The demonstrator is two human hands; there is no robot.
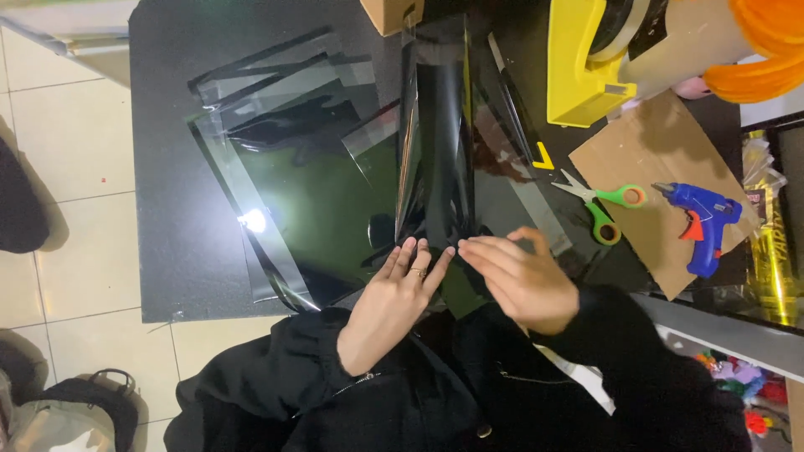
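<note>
A long, folded sheet of clear glossy film (440, 134) stands up in a ridge along the middle of the black table (176, 251). My left hand (394, 297) presses flat on its near end, fingers together, a ring on one finger. My right hand (519, 280) lies beside it, fingertips pinching and pressing the same near edge of the film. More clear film sheets (285, 176) lie flat in a loose stack to the left of the ridge.
Green-handled scissors (603, 205) and a blue glue gun (702, 222) rest on a piece of brown cardboard (645, 151) at right. A yellow tape dispenser (582, 63) stands behind. A cardboard box (389, 12) sits at the far edge. Tiled floor (67, 167) lies left.
</note>
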